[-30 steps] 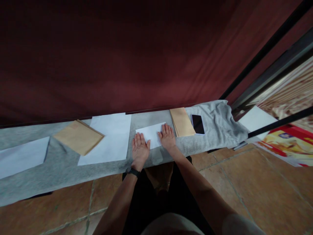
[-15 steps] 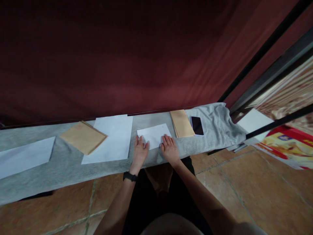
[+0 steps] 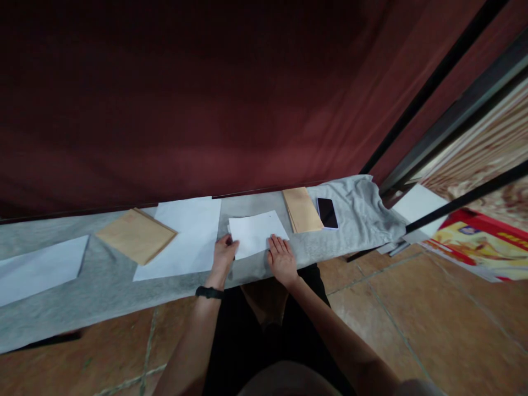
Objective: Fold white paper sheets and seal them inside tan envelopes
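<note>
Two hands are meeting one white paper on the bench.

The paper (image 3: 256, 232) is lying just beyond and between the hands, its long side running from one hand to the other (slightly tilted). The right hand (image 3: 281, 258) is lying flat and open at its near right corner. The left hand (image 3: 224, 252) is curling against its left edge, and I cannot tell whether it is pinching the paper. Both are touching it, neither clearly nearer. Whether the paper is folded is hard to make out. The grey cloth of the bench (image 3: 103, 286) is hiding the surface underneath.
</note>
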Motion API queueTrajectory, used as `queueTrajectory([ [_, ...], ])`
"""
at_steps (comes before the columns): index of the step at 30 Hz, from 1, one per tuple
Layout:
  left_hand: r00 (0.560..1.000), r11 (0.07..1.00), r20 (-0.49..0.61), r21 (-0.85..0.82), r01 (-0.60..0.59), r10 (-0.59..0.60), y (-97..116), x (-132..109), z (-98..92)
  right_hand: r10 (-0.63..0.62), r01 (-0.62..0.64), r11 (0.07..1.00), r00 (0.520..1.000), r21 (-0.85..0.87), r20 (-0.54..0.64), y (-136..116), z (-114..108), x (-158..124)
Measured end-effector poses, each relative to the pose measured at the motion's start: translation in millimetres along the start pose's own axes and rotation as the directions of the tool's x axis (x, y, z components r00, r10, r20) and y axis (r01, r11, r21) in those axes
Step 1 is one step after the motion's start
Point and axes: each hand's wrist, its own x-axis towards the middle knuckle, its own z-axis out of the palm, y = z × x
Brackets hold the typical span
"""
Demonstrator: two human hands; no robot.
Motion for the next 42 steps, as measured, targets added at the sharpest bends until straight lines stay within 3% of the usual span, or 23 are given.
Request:
queueTrajectory([
  [4, 0.999, 0.999, 0.022, 0.006, 0.040, -0.040, -2, -2, -4.3, -0.011, 0.011, 1.000, 1.000, 0.021, 0.002, -4, -1, -3],
  [14, 0.997, 0.998, -0.072, -0.062, -0.008, 0.004, 2, -27, -2.8, -0.111, 0.107, 0.988, 0.994, 0.116, 0.026, -23, -3, -4],
  [28, 0.991, 0.948, -0.130, -0.317, -0.005, -0.038, 16, -52, -1.6, -0.106, 0.091, 0.979, 0.992, 0.183, 0.072, -39, -9, 0],
  [33, 0.984, 0.986, -0.120, -0.092, -0.142, 0.131, 21, -64, 1.6, -0.083, 0.073, 0.975, 0.996, 0.210, 0.041, -39, -16, 12],
  [36, 0.957, 0.963, -0.149, -0.062, -0.262, 0.251, 29, -71, 3.1, -0.082, 0.068, 0.965, 0.996, 0.253, 0.044, -38, -23, 22],
  [39, 0.928, 0.940, -0.240, -0.120, -0.320, 0.285, 36, -77, 0.9, 0.036, -0.043, 0.912, 0.999, 0.408, 0.026, -40, -32, 32],
  [42, 0.934, 0.941, -0.290, -0.201, -0.273, 0.209, 39, -77, -3.1, 0.248, -0.173, 0.703, 0.969, 0.690, -0.010, -45, -42, 43],
])
